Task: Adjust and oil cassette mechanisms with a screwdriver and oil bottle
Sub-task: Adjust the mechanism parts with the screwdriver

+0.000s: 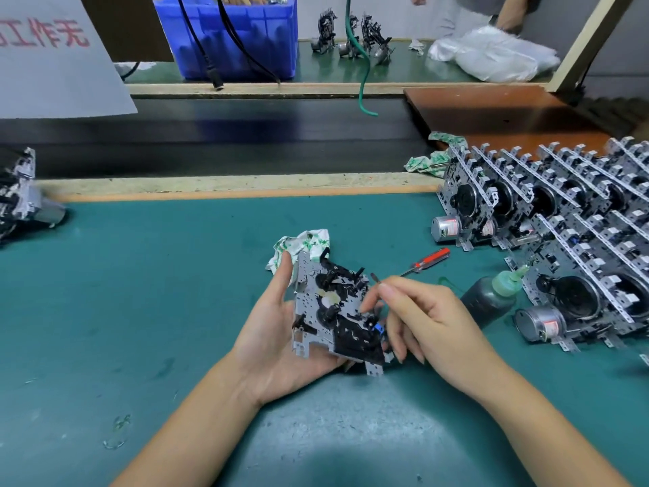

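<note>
**Cassette mechanism held in our left palm, right fingers on its edge**

We hold one cassette mechanism [333,307] above the green mat [140,293]. Our left hand [277,332] cradles it from below, palm up, with the fingers curled round its lower edge and the thumb pressed along its left side. Our right hand [421,321] comes in from the right; its fingers are bent and close together, with the tips touching the mechanism's right edge near a small blue part. We cannot tell whether they pinch anything there.

The screwdriver [426,261], with its red handle, lies on the mat just beyond our right hand, and neither hand touches it. The oil bottle [491,298], dark with a pale green nozzle, lies tilted on the mat to the right of that hand, close to the rows of mechanisms [562,212] standing upright along the right side. A crumpled cloth [302,246] with green print sits behind the held mechanism. At the far left edge lies another mechanism [21,195]. Across the dark belt, a blue bin [231,36] stands on the far bench.
</note>
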